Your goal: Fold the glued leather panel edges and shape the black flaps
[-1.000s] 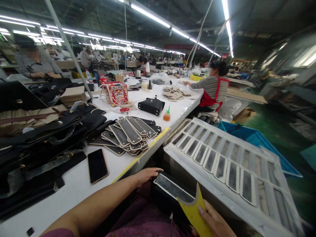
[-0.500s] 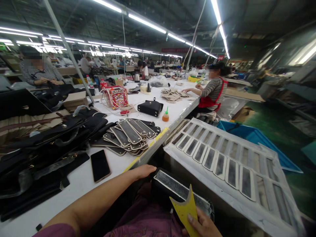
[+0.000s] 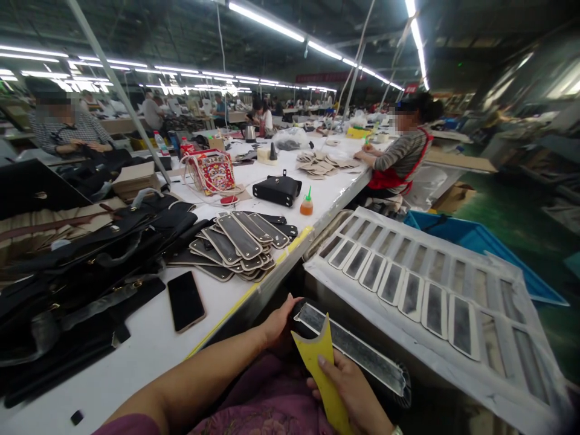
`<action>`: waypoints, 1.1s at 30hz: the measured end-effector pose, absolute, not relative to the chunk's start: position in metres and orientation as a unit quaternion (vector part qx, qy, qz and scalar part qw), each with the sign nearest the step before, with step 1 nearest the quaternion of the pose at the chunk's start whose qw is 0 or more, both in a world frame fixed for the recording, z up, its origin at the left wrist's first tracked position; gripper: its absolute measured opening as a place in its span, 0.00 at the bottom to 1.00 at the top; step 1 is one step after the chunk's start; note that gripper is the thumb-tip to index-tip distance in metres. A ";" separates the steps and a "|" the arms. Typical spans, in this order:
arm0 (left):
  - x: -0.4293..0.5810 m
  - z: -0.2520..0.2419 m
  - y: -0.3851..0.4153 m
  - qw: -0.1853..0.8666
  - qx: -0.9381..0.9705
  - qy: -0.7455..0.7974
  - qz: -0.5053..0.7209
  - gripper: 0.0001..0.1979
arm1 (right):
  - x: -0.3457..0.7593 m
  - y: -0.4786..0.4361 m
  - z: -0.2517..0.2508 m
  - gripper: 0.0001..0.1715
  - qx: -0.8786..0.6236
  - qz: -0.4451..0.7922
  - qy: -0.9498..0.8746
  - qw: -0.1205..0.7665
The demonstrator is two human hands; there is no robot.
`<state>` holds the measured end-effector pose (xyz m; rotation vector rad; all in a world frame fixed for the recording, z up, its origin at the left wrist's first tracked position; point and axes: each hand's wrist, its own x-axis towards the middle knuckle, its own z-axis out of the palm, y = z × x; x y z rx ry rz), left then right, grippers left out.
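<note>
The white table (image 3: 149, 350) runs along my left. At my right a white board (image 3: 512, 356) lies tilted, with two rows of grey strips laid side by side on it and a blue bin (image 3: 475, 241) behind it. On the table a heap of black bags (image 3: 81, 266) fills the left part. Beside it is a fanned stack of strips (image 3: 240, 244), and a phone (image 3: 186, 300) lies face up nearer to me. A small orange bottle (image 3: 307, 204) stands farther along. Beyond it a person in a red apron (image 3: 399, 160) works at the table's far end.

The strip (image 3: 362, 356) I am working on lies across my lap, between the table edge and the board, grey face up. My left hand (image 3: 277, 323) is clamped on its near end, thumb on top. My right hand (image 3: 353, 393) is closed round a yellow scraper (image 3: 317, 362), fingers pressed flat on its face. The scraper's notched top edge rests at the strip's near end, just beside my left thumb. My hands are close together but apart.

I judge the step to be drawing the scraper over the grey face, with the stroke just starting at the near end. I cannot tell whether the face is wet. A stroke along the strip calls for a firm left grip so the strip does not slide. The scraper must also sit square to the white border, with even pressure out to the far end.
</note>
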<state>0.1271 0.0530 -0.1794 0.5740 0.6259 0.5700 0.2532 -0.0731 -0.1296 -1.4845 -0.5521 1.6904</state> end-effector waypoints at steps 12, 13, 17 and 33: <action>0.111 -0.191 0.053 0.911 0.158 0.216 0.313 0.38 | 0.203 -0.057 -0.147 0.24 -0.580 0.665 -0.179 0.436; 0.112 -0.192 0.052 0.915 0.152 0.206 0.312 0.38 | 0.201 -0.056 -0.146 0.23 -0.569 0.683 -0.158 0.430; 0.112 -0.196 0.053 0.910 0.170 0.219 0.307 0.40 | 0.188 -0.048 -0.146 0.21 -0.517 0.767 -0.081 0.371; 0.114 -0.211 0.065 0.876 0.265 0.274 0.295 0.41 | 0.191 -0.026 -0.170 0.31 -0.427 0.799 -0.093 0.413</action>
